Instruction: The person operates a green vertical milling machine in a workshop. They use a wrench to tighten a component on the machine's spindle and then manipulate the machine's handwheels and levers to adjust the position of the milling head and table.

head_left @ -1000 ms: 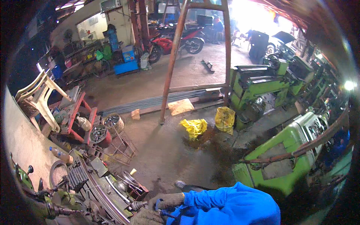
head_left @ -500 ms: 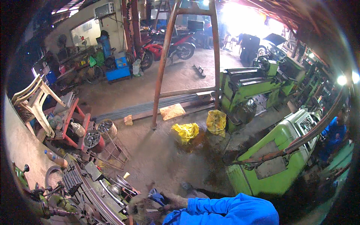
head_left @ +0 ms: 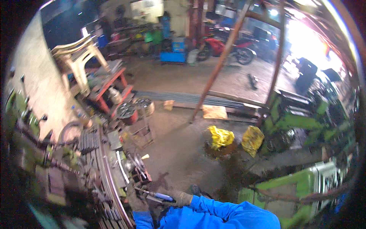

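Observation:
Low in front of me, my right hand (head_left: 183, 199), in a greyish work glove and blue sleeve, is closed at the end of a blue-handled tool (head_left: 164, 196). Its thin metal shaft points left toward my left hand (head_left: 136, 201), also gloved. Blur hides the left fingers, so their grip is unclear. A flat grey piece (head_left: 153, 199) lies between the hands, just below the shaft. Left of them is a cluttered bench with a long curved metal strip (head_left: 110, 187) and a small metal device with a pale-tipped handle (head_left: 145, 156).
Green machines stand at right (head_left: 289, 187) and far right. Yellow sacks (head_left: 221, 137) lie on the stained floor. A rusty frame (head_left: 217, 68) rises ahead. At left are a red bench (head_left: 108, 86), a cream plastic chair (head_left: 76, 57) and a bucket of metal bits (head_left: 127, 113).
My view has swung left, so the surroundings shift rightward. The blue-handled tool now shows plainly between my hands, its shaft pointing left.

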